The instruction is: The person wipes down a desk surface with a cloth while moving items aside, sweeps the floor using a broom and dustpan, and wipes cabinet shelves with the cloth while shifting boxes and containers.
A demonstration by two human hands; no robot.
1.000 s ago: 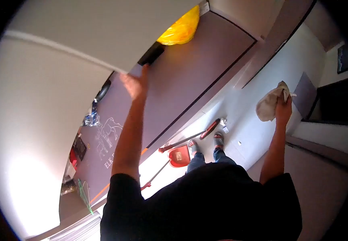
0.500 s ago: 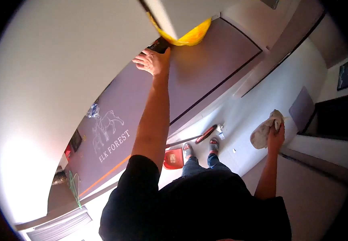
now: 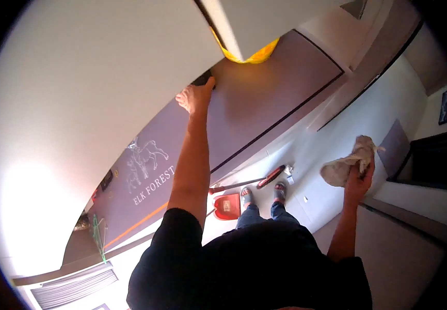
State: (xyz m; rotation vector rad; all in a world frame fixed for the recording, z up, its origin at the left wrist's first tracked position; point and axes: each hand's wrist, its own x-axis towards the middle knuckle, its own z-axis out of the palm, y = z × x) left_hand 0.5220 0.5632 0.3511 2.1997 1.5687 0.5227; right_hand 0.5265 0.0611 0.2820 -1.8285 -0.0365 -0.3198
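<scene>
My left hand [image 3: 196, 97] reaches forward over the grey-purple mat [image 3: 270, 98], which bears a deer drawing and the words "ELK FOREST". Its fingers and thumb are around a dark object [image 3: 203, 79], mostly hidden by the hand and the edge of the large white panel above. Out to the right, my right hand [image 3: 357, 183] grips a crumpled beige cloth [image 3: 339, 170], which hangs in the air over the floor.
Something bright yellow [image 3: 262, 54] shows beneath a white panel corner. A red dustpan [image 3: 228, 206] and a broom [image 3: 271, 176] lie near my feet. A green wire-like thing [image 3: 98, 237] sits at the mat's left end. A dark-framed opening [image 3: 432, 157] is at the right.
The view has shifted slightly. My left hand and the dark object sit closer under the white panel, which hides more of the object. The cloth has swung and changed shape in my right hand.
</scene>
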